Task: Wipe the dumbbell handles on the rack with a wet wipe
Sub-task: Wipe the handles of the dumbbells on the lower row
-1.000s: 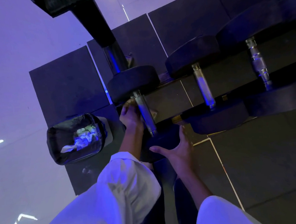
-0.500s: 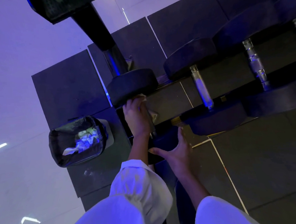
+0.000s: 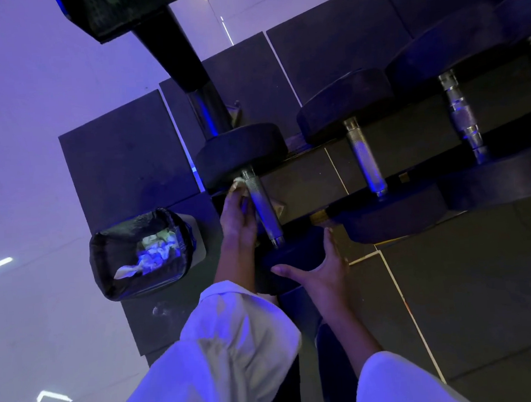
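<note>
1 wipe (image 3: pixel 237 184) gripped by left hand (image 3: pixel 237 216) against handle (image 3: pixel 263 205); right hand (image 3: pixel 323 270) spread on weight (image 3: pixel 295 251).

Loose white sleeves with wide openings: the left sleeve (image 3: pixel 235 342) creased and folded, the right sleeve (image 3: pixel 400 385) smooth. Left hand (image 3: pixel 239 221) and right hand (image 3: pixel 323 273) bare.
</note>
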A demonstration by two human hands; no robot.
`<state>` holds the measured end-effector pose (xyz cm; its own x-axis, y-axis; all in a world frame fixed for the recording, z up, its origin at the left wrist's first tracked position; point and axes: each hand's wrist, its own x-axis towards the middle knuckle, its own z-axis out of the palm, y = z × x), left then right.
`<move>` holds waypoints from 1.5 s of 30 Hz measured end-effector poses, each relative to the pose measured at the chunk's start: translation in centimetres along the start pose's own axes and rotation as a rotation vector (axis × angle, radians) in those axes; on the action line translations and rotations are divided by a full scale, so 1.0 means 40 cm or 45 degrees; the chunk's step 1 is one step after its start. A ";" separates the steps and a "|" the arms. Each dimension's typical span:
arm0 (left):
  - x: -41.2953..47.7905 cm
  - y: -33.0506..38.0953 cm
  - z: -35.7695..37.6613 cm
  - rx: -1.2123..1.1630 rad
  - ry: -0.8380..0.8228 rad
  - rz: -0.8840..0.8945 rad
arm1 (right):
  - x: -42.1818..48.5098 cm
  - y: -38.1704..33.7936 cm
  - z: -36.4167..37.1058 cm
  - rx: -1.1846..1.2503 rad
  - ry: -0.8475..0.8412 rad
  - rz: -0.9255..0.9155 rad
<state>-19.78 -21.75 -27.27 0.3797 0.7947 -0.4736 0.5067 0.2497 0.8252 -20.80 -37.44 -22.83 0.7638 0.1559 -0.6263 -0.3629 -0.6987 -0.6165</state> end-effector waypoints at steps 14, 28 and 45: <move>-0.224 0.256 -0.077 -0.302 -0.440 -0.363 | -0.136 -0.176 -0.227 0.174 -0.176 0.081; -0.345 0.369 0.193 -0.082 -0.502 -0.112 | 0.019 -0.203 -0.506 0.278 -0.200 -0.037; -0.132 0.215 0.486 0.555 0.016 0.281 | 0.316 -0.018 -0.538 -0.447 -0.406 0.071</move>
<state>-2.38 -34.56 -23.64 0.5066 0.8098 -0.2959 0.6931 -0.1785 0.6984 0.62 -49.97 -20.04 0.5267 0.2797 -0.8027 -0.1542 -0.8972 -0.4138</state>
